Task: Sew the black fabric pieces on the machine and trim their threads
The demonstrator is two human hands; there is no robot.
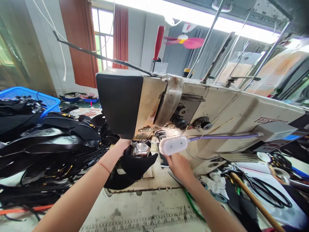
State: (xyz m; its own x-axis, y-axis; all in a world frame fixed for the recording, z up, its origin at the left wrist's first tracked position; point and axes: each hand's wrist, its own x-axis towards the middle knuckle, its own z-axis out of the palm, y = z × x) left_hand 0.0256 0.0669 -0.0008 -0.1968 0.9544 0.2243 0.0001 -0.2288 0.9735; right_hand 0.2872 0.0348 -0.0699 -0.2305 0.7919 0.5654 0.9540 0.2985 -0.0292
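Observation:
A sewing machine (154, 109) stands before me, its presser foot area (141, 148) over a curved black padded piece (140, 166). My left hand (124, 145) reaches behind that piece, under the machine head; its fingers are hidden, so I cannot see its grip. My right hand (180, 166) is on the right of the needle area, just below a white lamp (173, 145) on a purple flexible arm. The lamp and the hand itself cover most of its fingertips, and I cannot make out what they touch.
Shiny black pieces (60, 138) are heaped at left, beside a blue basket (50, 100). A ruler strip (145, 222) runs along the table's front. At right lie a wooden stick (256, 201), black cords (267, 190) and crumpled white paper (217, 185). A red-handled screwdriver (158, 43) stands atop the machine.

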